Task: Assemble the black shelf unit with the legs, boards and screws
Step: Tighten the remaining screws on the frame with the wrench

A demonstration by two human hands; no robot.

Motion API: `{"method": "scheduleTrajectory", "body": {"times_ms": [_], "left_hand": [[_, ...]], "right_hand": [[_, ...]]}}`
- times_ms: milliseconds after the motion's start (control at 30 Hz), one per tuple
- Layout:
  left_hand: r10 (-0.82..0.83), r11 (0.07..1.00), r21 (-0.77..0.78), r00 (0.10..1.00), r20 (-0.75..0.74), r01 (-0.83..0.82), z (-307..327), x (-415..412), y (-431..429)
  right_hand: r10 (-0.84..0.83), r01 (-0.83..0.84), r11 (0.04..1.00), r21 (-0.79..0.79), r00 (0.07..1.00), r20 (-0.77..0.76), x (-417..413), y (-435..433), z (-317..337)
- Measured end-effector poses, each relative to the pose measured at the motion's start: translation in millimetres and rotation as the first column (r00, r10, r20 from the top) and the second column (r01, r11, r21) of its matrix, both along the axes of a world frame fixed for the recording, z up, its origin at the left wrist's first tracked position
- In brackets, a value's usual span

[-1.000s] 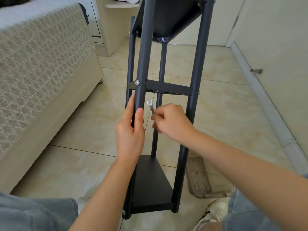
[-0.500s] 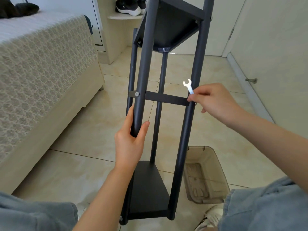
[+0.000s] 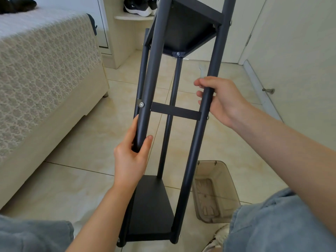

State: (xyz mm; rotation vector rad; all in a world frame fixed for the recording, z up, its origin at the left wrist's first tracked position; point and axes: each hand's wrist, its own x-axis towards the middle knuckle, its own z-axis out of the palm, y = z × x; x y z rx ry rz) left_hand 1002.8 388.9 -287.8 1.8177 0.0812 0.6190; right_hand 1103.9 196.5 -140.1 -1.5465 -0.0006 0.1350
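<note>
Right hand [image 3: 224,100] has moved since half a second ago: then it pinched a small wrench beside the right front leg [image 3: 203,110], level with the middle board [image 3: 175,113]; now its grip is wrapped around that leg, just above the board's right end. The wrench itself is no longer clearly in view; a pale blur above the fingers may be it, cannot tell. Left hand [image 3: 131,157] unchanged, grip closed around the left front leg [image 3: 151,84] just below the board's left screw [image 3: 141,104]. Shelf unit stands tilted on the tiled floor [image 3: 72,179], between both grips, top board [image 3: 185,31] above them, bottom board [image 3: 151,206] below. Judgement: tightening at the middle board looks paused; two-handed hold suggests repositioning or a rigidity check next. Right-side screw [image 3: 207,117] sits just below the right grip.
</note>
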Motion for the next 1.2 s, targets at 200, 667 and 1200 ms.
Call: {"method": "scheduleTrajectory", "body": {"times_ms": [200, 667, 1200], "left_hand": [[0.015, 1.0, -0.016, 1.0, 0.004, -0.015, 6.3, 5.6, 1.6], [0.117, 0.992, -0.04, 0.992, -0.05, -0.119, -5.1, 18.8, 21.4], [0.23, 0.92, 0.328, 0.973, -0.014, -0.213, 8.8, 2.8, -8.5]], "right_hand": [[-0.025, 0.033, 0.993, 0.11, 0.997, -0.078, 2.3, 1.8, 6.5], [0.063, -0.044, 0.97, 0.238, 0.995, -0.073, -7.7, 19.0, 13.7], [0.093, -0.075, 0.959, 0.274, 0.994, -0.052, -13.8, 61.7, 19.1]]}}
